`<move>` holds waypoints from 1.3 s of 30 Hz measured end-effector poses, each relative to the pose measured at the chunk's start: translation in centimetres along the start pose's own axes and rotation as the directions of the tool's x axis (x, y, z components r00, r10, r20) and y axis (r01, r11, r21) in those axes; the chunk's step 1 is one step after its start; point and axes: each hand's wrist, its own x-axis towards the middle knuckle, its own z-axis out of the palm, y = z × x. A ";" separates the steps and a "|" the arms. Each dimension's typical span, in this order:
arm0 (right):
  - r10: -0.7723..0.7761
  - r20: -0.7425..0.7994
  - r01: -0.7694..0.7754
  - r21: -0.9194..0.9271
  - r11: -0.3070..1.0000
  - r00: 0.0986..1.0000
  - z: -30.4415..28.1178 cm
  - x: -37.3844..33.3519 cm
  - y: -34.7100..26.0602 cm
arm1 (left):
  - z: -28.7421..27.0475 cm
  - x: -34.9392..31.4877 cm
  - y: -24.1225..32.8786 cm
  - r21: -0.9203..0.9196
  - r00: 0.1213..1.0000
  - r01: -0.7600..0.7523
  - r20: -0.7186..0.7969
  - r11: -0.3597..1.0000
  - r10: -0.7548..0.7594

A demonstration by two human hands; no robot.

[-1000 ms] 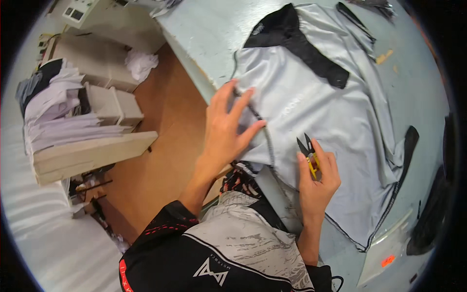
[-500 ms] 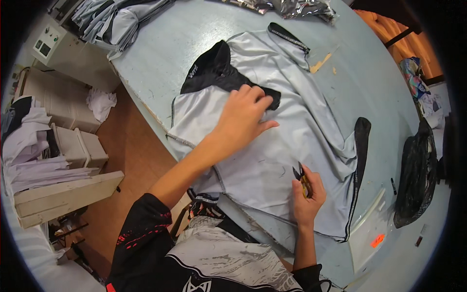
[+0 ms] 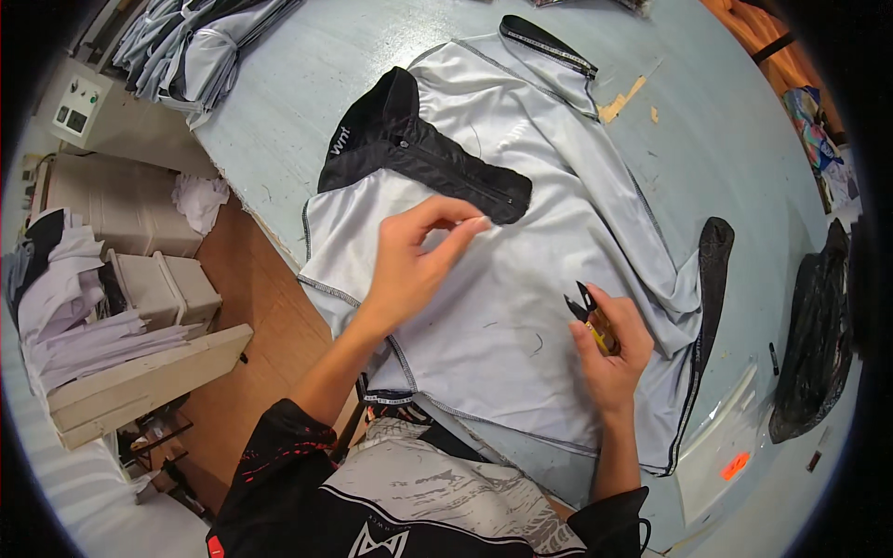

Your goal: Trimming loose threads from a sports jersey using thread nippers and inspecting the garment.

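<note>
The right hand [image 3: 618, 361] partly covers snips [image 3: 602, 329], seemingly yellow-handled.

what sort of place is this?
Probably a garment workshop: a grey garment lies spread on a big table, the right hand holds snips, and a pile of grey and black cloth sits at the far left.

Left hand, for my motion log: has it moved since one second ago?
Yes. Judged against the left edge of the table, the left hand has moved rightward, farther in from that edge.
</note>
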 end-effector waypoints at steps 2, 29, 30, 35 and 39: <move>0.032 0.008 -0.032 0.008 0.999 0.999 0.3 -0.4 0.7 | -2.0 -1.0 1.5 0.009 0.993 0.107 0.042 0.994 -0.107; 0.108 -0.015 -0.107 0.081 0.991 0.994 0.2 -0.7 1.3 | -1.9 11.1 -0.8 0.270 0.982 -0.187 0.070 0.945 0.175; 0.109 -0.015 -0.108 0.081 0.991 0.994 0.1 -0.7 1.4 | -2.4 11.5 -0.8 0.260 0.995 -0.085 -0.027 0.962 0.096; 0.112 -0.003 -0.112 0.070 0.991 0.994 0.1 -0.5 1.4 | -1.0 10.6 -1.7 0.633 0.994 -0.107 0.090 0.767 0.065; 0.120 0.009 -0.121 0.035 0.992 0.993 0.0 -0.5 1.5 | 0.2 10.7 -3.0 0.734 0.948 -0.308 0.180 0.606 0.263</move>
